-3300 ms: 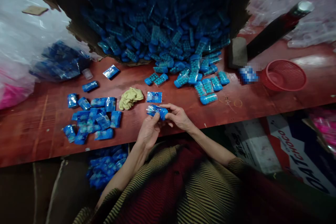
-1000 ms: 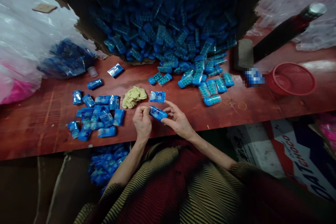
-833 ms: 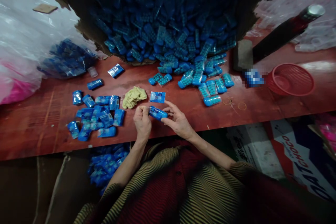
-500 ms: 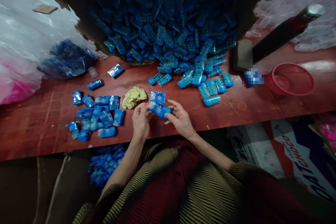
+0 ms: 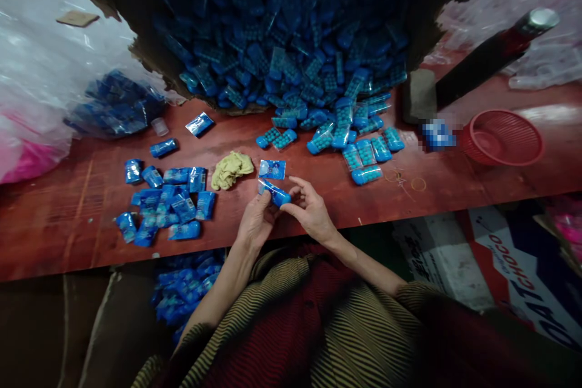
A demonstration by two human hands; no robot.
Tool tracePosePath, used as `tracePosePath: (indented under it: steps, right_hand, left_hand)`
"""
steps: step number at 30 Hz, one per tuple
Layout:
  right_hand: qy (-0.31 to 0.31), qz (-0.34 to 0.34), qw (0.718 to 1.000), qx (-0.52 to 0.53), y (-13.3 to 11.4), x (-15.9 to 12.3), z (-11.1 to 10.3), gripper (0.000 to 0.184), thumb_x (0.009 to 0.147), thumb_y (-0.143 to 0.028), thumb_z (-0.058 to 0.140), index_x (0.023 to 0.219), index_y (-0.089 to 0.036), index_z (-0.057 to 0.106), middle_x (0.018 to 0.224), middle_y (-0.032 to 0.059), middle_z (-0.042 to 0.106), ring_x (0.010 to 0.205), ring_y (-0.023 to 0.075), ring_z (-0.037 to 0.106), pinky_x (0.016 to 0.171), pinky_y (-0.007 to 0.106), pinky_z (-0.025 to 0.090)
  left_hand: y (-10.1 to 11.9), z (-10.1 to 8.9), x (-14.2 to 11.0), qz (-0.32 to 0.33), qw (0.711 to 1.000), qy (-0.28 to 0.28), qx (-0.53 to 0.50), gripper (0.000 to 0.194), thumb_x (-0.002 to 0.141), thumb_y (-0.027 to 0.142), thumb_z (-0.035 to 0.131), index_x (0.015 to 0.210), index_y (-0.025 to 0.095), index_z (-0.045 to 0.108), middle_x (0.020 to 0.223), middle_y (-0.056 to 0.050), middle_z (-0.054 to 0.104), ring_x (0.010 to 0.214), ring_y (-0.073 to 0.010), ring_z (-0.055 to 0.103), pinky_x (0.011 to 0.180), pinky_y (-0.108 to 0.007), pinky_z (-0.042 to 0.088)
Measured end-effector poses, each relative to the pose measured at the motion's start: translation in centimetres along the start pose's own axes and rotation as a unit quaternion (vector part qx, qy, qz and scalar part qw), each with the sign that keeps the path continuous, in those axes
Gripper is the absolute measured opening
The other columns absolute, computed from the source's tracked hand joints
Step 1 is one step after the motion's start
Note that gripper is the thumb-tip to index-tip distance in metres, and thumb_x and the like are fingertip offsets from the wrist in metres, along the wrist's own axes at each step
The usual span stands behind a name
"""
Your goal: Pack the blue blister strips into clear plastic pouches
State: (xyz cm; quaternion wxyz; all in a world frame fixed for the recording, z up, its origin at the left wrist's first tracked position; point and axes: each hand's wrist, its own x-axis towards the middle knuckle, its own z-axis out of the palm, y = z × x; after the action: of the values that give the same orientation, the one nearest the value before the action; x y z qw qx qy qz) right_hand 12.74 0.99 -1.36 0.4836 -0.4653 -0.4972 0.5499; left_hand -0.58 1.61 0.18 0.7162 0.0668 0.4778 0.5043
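A small blue candy container (image 5: 276,193) with a printed wrapper is held between my two hands, just above the table's front part. My left hand (image 5: 257,218) grips its left end, thumb on top. Fingers of my right hand (image 5: 310,209) close on its right end. Right behind it lies a flat blue printed sleeve (image 5: 273,169). A crumpled yellow cloth (image 5: 231,170) sits to the left. Several wrapped blue containers (image 5: 168,200) are grouped farther left. Unwrapped clear containers of turquoise balls (image 5: 368,151) lie to the right.
A large torn carton (image 5: 291,30) spills many blue containers at the back. On the right stand a red plastic basket (image 5: 504,139), a grey block (image 5: 419,96) and a dark cylinder (image 5: 486,63). A bag of blue wrappers (image 5: 118,103) rests at the left. Below the edge are printed boxes (image 5: 513,267).
My left hand has shifted from the container's far left end to beneath it, its thumb now on top. The container has turned slightly and its wrapper looks closer fitting.
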Motion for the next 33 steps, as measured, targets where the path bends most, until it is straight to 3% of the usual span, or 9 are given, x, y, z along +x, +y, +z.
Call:
tracePosePath:
  steps: [5,11,21,33]
  right_hand:
    - [-0.011,-0.042,0.999,-0.029,-0.8,0.0,-0.4,0.062,0.069,-0.024,0.073,0.125,-0.025,0.048,0.080,-0.0033,0.053,0.074,0.0120,0.052,0.078,0.030,0.045]
    - [-0.072,-0.038,0.995,0.052,-1.0,0.4,-1.0,0.074,0.066,-0.027,0.077,0.131,-0.025,0.042,0.078,-0.0050,0.048,0.075,0.0109,0.049,0.082,0.029,0.041]
    - [-0.149,0.038,0.976,0.155,-0.8,1.0,-1.4,0.075,0.063,-0.022,0.077,0.129,-0.026,0.043,0.071,-0.0066,0.042,0.064,0.0093,0.041,0.061,0.023,0.041]
    - [-0.179,0.092,0.963,0.180,-0.1,1.5,-2.1,0.062,0.069,-0.023,0.069,0.127,-0.024,0.044,0.067,-0.0079,0.042,0.059,0.0065,0.040,0.056,0.019,0.037]
  left_hand:
    - [0.4,0.4,-0.3,-0.039,0.999,-0.025,0.020,0.022,0.060,0.023,0.079,0.070,0.013,0.061,0.062,0.000,0.066,0.056,-0.0115,0.061,0.050,-0.019,0.048]
    - [0.9,0.2,-0.4,-0.083,0.995,-0.063,-0.002,0.025,0.055,0.017,0.081,0.070,0.013,0.061,0.064,0.000,0.067,0.054,-0.0105,0.061,0.047,-0.017,0.046]
    - [0.4,-0.5,-0.4,-0.085,0.990,-0.115,0.020,0.018,0.065,0.021,0.075,0.076,0.014,0.063,0.070,-0.002,0.070,0.060,-0.0126,0.064,0.058,-0.021,0.053]
    - [0.5,0.0,-1.4,-0.099,0.989,-0.089,0.070,0.013,0.075,0.022,0.066,0.084,0.012,0.063,0.073,-0.005,0.070,0.065,-0.0164,0.066,0.058,-0.025,0.053]
